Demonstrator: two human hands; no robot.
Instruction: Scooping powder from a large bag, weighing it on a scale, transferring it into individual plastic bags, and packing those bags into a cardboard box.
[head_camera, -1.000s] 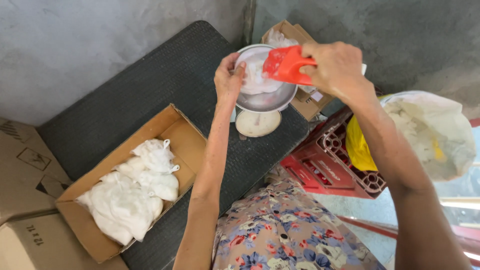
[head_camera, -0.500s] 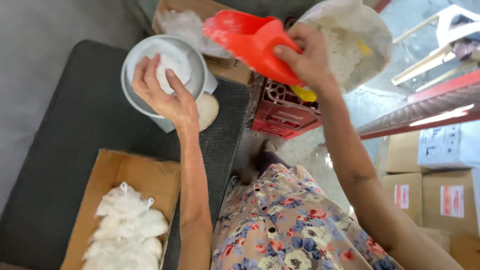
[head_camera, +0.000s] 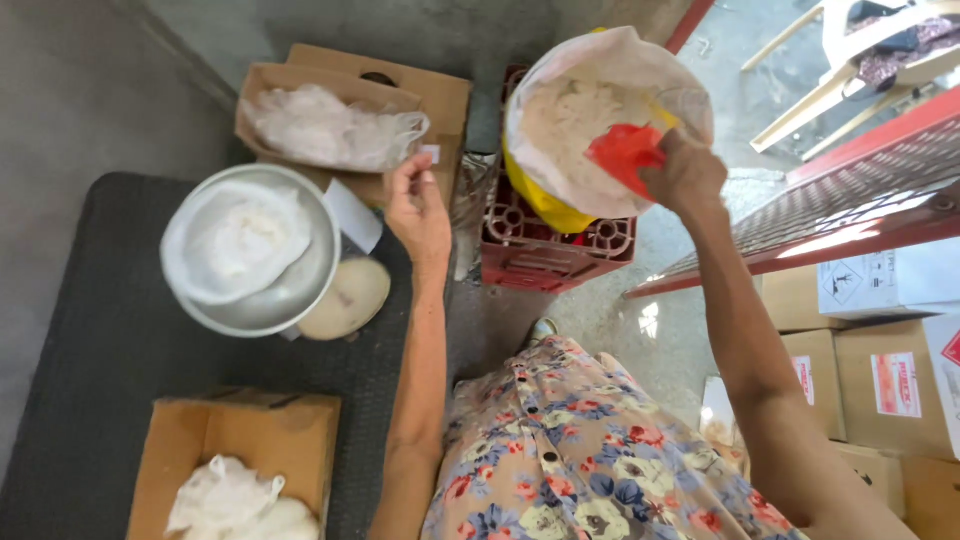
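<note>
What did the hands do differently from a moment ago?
The right hand carried the red scoop away from the metal bowl and dipped it into the big sack of white powder on the red crate. The left hand let go of the bowl and now hovers beside it. The bag in the bowl stayed put.

Red scoop (head_camera: 622, 155) handle hidden in right hand (head_camera: 685, 178); bagged box (head_camera: 240, 470) cut off below
</note>
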